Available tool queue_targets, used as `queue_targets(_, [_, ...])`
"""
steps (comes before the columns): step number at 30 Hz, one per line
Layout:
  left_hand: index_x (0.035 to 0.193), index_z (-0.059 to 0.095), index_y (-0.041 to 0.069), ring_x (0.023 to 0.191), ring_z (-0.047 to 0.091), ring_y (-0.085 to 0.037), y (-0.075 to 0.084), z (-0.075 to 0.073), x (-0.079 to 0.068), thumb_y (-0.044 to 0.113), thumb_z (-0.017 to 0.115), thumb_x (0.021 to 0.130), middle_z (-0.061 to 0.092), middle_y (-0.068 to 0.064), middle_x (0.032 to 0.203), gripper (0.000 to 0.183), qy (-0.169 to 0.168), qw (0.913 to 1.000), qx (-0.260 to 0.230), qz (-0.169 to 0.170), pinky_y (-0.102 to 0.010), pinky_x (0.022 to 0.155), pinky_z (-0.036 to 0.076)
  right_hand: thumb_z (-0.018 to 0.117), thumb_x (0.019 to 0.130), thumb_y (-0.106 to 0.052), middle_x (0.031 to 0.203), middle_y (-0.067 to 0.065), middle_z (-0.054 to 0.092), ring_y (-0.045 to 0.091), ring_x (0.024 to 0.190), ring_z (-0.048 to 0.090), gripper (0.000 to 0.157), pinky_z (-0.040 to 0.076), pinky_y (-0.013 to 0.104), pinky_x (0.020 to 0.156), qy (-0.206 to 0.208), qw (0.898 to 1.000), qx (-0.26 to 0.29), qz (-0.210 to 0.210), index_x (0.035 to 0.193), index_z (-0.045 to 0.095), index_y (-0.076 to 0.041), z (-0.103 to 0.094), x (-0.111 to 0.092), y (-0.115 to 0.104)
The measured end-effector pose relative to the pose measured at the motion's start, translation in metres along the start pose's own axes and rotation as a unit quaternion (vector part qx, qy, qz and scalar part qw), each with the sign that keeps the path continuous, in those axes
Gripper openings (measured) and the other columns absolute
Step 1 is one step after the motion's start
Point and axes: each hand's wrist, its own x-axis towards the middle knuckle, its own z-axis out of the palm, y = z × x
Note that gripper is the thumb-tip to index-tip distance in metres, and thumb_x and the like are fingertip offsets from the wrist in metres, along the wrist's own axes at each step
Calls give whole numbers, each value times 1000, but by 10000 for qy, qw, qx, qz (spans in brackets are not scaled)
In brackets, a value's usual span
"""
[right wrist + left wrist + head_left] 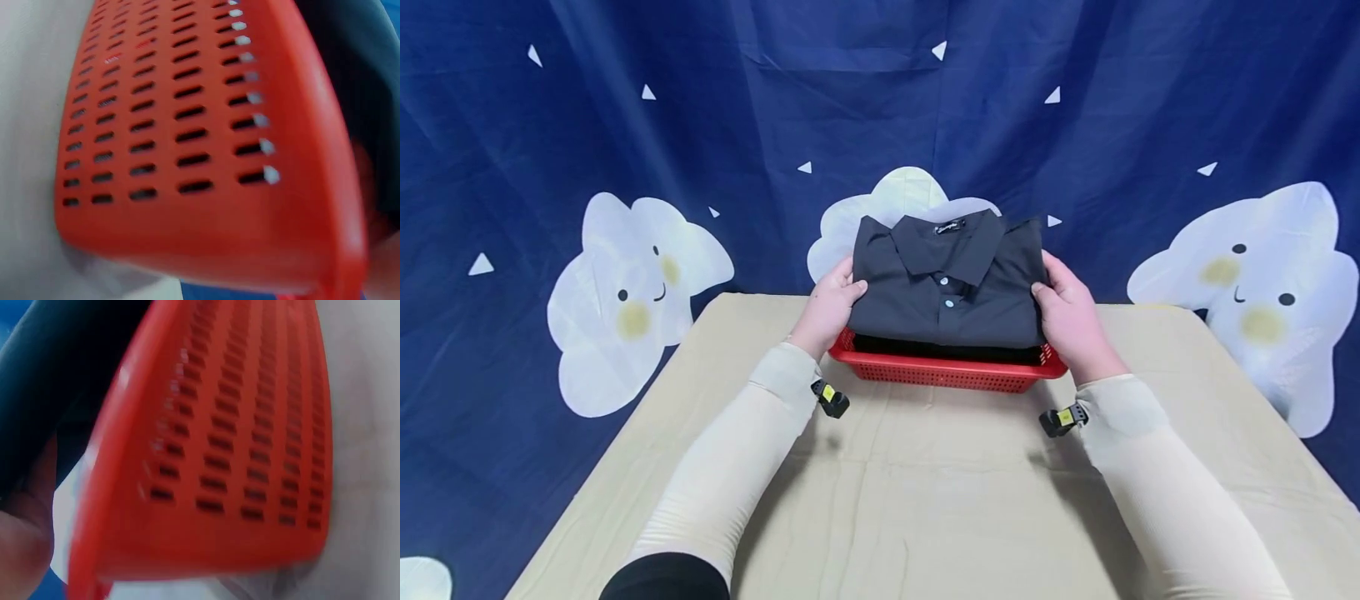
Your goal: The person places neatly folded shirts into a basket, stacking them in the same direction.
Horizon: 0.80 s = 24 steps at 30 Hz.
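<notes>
A folded dark polo shirt (910, 308) with a buttoned collar is held over a red plastic basket (940, 373). My left hand (831, 304) grips the shirt's left edge, thumb on top. At the opposite edge, my right hand (1069, 312) pinches the cloth the same way. Beneath the shirt, more black cloth (955, 350) shows inside the basket. In the left wrist view the slotted basket wall (244, 444) fills the middle, with part of the left hand (28, 537) at the edge. The right wrist view shows the basket's other end (156, 137) and dark cloth above its rim.
A beige cloth covers the table (910, 500) on which the basket stands, near the far edge. Behind hangs a blue curtain (760, 108) printed with white clouds. A small black camera is strapped to each wrist.
</notes>
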Motion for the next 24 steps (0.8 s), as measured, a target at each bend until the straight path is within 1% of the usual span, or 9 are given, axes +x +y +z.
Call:
queue_targets(3, [157,38,14,130,55,-19,-5,-9,2,5,42,107,54,-7,147,50,91,9991,385,-117,-36,107,45,42,105,-8,155,3,44,18,141,37,51,27,41,117,-82,9998,-167,123,154,45,-19,7,3,3])
queue_targets(5, [157,36,14,131,54,-17,-8,-12,4,6,42,108,53,-6,148,51,106,9978,626,-191,-35,108,44,43,105,-8,157,1,42,18,144,34,52,24,41,119,-100,9994,-304,145,155,44,-21,11,5,6])
queue_targets(7, [158,35,15,132,53,-15,-11,-14,5,7,43,108,52,-5,149,52,98,9960,854,-244,-35,108,43,43,104,-7,158,-1,40,17,146,32,53,22,40,120,-95,9992,-380,101,156,43,-20,13,6,8])
queue_targets(11, [160,29,13,139,44,-13,-18,-14,9,6,43,107,46,-4,154,56,-22,9928,1184,-193,-34,114,35,43,103,-3,161,-2,35,16,148,27,56,20,38,121,-49,9990,-433,85,157,41,-19,15,5,13])
queue_targets(14, [161,27,11,143,37,-11,-20,-13,10,6,45,106,40,-3,158,58,42,9881,1533,-105,-32,117,29,44,102,-2,160,-2,36,16,147,29,57,21,39,121,-33,9989,-452,100,156,42,-20,14,5,16])
queue_targets(16, [160,29,9,144,36,-13,-20,-11,11,5,46,105,40,-5,158,58,123,9824,1863,-53,-31,118,27,44,102,-3,158,1,39,19,146,32,56,22,40,120,-60,9987,-498,92,156,43,-20,14,6,17])
queue_targets(20, [158,33,8,144,37,-18,-19,-7,11,5,47,104,38,-8,159,56,171,9638,2661,4,-31,118,26,44,102,-4,156,8,43,25,144,34,54,23,44,120,-233,9983,-506,162,155,43,-17,13,5,20])
queue_targets(22, [159,34,10,144,37,-20,-19,-5,10,7,47,105,37,-8,160,56,185,9548,2966,-42,-32,118,27,44,102,-4,154,10,44,26,143,36,54,24,45,119,-312,9979,-516,216,155,44,-15,13,5,23])
queue_targets(24, [159,34,11,144,38,-19,-19,-4,9,8,47,105,38,-7,160,56,204,9489,3149,-81,-33,118,27,44,102,-3,154,10,44,25,142,36,54,24,45,119,-375,9972,-598,262,154,45,-15,14,6,24])
